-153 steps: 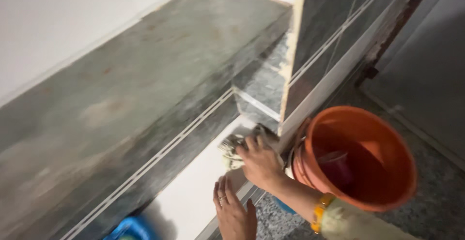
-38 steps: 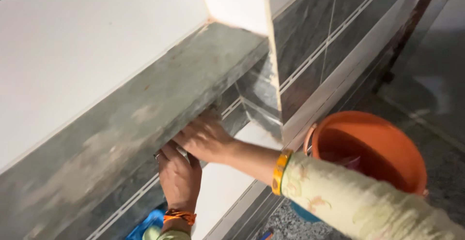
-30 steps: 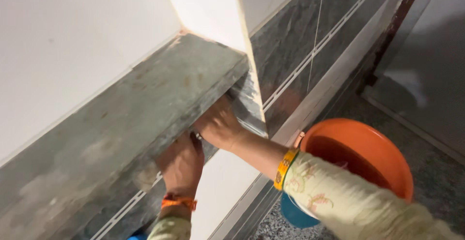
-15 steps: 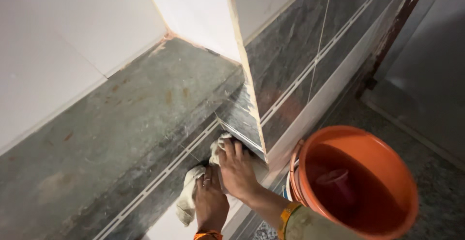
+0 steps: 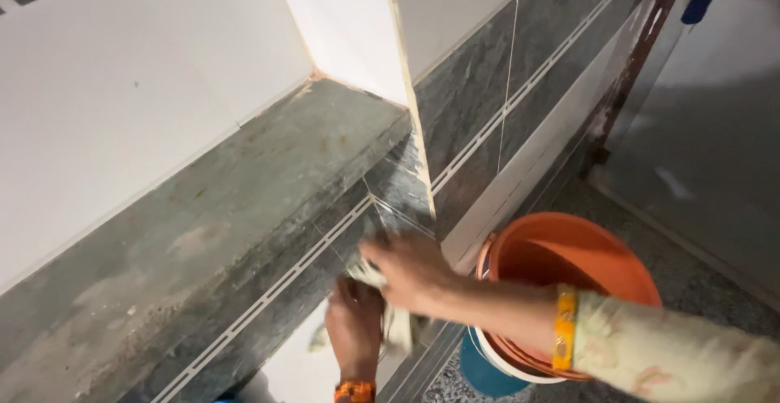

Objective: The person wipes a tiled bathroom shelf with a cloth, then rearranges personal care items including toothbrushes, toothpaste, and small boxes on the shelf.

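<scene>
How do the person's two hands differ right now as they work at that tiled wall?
The right hand reaches in from the right, blurred, higher on the wall; the left hand comes up from below, sharper. The right wrist wears a yellow bangle, the left an orange band. Both touch the pale cloth against the tiles.

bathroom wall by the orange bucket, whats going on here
A person is crouched at a tiled wall under a grey stone ledge. Both hands are on a pale rag, pressed against the dark lower tiles: the right hand on top, blurred with motion, and the left hand just below it. An orange bucket stands on the speckled floor right beside them.
</scene>
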